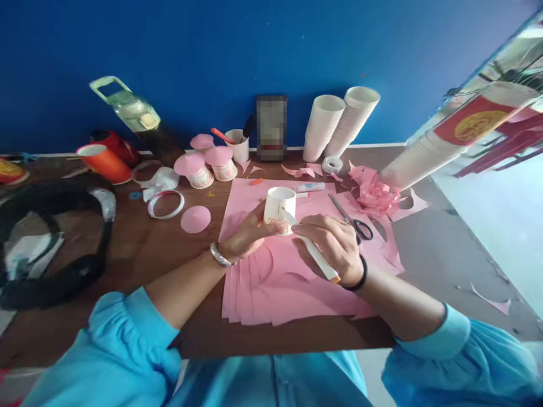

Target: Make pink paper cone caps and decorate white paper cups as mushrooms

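Observation:
My left hand (250, 232) is wrapped round the side of a white paper cup (280, 200), which bears an orange drawing near its base. In my right hand (333, 243) is a white marker (318, 260) with an orange end, its tip touching or very close to the cup's wall. Both hands are above a stack of pink paper sheets (254, 294), some with curved cut edges. Black-handled scissors (352, 220) lie on the paper just past my right hand. A glue tube (310, 187) and a small orange cap (257, 181) rest behind the cup.
Cups with pink cone tops (190, 165) and a pink disc (195, 219) are at left, near tape rolls (166, 204). Tall stacks of paper cups (322, 130) stand by the blue wall. Crumpled pink scraps (375, 192) lie right; a black neckband-like object (80, 277) lies left.

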Demonstrator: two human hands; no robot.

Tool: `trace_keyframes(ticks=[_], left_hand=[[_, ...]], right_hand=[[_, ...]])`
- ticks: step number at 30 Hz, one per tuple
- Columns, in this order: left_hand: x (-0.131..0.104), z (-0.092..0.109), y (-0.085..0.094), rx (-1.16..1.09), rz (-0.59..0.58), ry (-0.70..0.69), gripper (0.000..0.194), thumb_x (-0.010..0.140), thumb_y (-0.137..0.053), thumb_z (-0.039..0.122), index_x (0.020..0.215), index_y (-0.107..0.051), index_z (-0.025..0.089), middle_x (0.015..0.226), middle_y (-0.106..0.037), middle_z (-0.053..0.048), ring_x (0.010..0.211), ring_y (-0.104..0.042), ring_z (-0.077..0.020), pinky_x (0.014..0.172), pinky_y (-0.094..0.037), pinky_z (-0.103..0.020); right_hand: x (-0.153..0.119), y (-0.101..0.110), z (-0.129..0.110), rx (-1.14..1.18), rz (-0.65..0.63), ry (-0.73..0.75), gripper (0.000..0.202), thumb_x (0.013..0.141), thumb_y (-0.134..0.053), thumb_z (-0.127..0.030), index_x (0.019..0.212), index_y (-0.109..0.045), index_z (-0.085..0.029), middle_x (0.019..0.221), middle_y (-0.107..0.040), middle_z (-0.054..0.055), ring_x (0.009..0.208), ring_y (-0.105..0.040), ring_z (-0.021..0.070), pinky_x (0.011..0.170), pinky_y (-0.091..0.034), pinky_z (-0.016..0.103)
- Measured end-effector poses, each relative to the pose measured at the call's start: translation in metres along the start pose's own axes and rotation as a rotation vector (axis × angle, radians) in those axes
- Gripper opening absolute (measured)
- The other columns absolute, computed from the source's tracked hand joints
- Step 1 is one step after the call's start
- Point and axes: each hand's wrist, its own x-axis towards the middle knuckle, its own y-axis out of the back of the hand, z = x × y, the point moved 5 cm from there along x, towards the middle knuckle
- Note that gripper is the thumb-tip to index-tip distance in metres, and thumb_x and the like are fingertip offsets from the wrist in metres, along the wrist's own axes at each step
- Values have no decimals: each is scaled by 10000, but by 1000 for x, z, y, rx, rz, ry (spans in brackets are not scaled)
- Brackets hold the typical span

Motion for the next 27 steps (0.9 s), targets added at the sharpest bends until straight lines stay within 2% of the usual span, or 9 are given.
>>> trace_keyframes(ticks=[9,18,20,24,27], left_hand=[[1,-2,0,18,4,16,407,805,-842,329,1143,-646,216,1099,-657,-53,974,-592,-199,861,-493,-350],[3,0,-2,-16,-9,25,392,790,-843,347,1103,-657,201,996,-668,-38,967,-610,-215,854,-489,-357],[3,0,-1,-28,-11,6,362,799,-831,333,1094,-669,199,995,-682,-41,964,-619,-212,855,-489,-351],[3,-2,2,-55,-14,0,422,824,-794,268,1220,-656,224,1009,-712,-42,979,-648,-219,889,-492,-361],[3,-1,3,-83,-27,0,364,820,-780,253,1167,-679,210,972,-723,-41,938,-668,-222,872,-498,-369]], right_hand=[[-3,-3,2,-14,-21,-18,299,924,-633,-99,1206,-573,-178,884,-726,64,698,-691,178,620,-573,293],[-2,-2,5,-32,6,-35,265,938,-608,-109,1185,-567,-197,872,-729,55,712,-705,175,621,-580,288],[-2,-2,5,-40,12,-43,242,942,-609,-115,1167,-572,-197,870,-731,56,726,-714,176,628,-586,288],[-3,0,8,-45,18,-62,215,945,-604,-116,1145,-585,-194,885,-734,61,756,-726,179,654,-601,293],[-3,1,9,-41,20,-69,213,931,-616,-98,1129,-596,-175,889,-733,75,767,-724,188,669,-610,301]])
